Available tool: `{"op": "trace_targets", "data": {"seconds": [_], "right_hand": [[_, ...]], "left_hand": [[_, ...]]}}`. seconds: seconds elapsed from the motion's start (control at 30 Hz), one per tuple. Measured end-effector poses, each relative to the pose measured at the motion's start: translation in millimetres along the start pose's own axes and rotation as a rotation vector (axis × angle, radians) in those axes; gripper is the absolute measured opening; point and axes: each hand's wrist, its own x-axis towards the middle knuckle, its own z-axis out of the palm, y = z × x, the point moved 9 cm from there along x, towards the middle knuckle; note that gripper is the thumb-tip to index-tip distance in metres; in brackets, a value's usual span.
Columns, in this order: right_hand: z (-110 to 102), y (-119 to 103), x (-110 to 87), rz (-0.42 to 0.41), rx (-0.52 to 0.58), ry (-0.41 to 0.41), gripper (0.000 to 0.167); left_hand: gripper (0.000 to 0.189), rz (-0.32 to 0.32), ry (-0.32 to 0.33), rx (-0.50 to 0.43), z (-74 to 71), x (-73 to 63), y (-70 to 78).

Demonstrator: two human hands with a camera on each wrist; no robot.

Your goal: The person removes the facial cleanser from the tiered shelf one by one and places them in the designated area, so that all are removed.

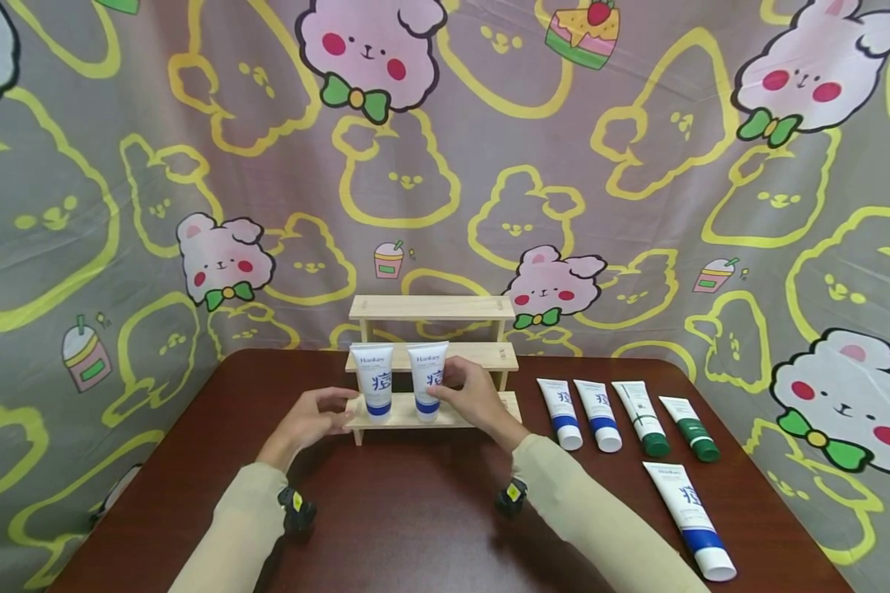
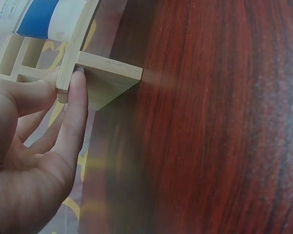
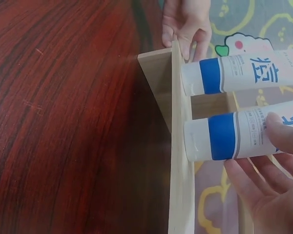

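Note:
A pale wooden three-step display rack [image 1: 432, 308] stands on the table. Two white squeeze tubes with blue bands stand cap-down on its lowest step. My right hand [image 1: 476, 394] grips the right tube [image 1: 424, 362] between thumb and fingers; in the right wrist view its cap meets the board [image 3: 181, 195]. The left tube [image 1: 372, 371] stands beside it with a small gap, untouched by either hand. With thumb and fingertips, my left hand [image 1: 313, 422] pinches the left end of that lowest step, as the left wrist view shows at the board end [image 2: 63, 87].
Right of the rack lie two more blue-banded tubes [image 1: 599, 412] and two green-capped tubes [image 1: 641, 416] in a row. Another blue-banded tube [image 1: 686, 515] lies nearer the front right. A patterned curtain [image 1: 445, 165] hangs behind the dark wooden table [image 1: 415, 527].

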Motion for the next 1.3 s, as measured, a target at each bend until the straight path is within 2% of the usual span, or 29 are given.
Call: {"op": "trace_targets", "data": {"seconds": [0.43,0.83,1.3], "right_hand": [[-1.3,-4.6,1.4,0.015,-0.037,0.001,0.025],[-7.4,-17.1,2.0,-0.009,-0.047,0.003,0.028],[-18.9,-21.4,-3.0,0.009,-0.071,-0.011,0.027]], "left_hand": [[0.037,0.008,-0.007,-0.002,-0.6,-1.0,1.1],[0.037,0.005,-0.006,-0.006,-0.4,-1.0,2.1],[0.037,0.006,-0.005,-0.005,-0.3,-1.3,1.4]]}}
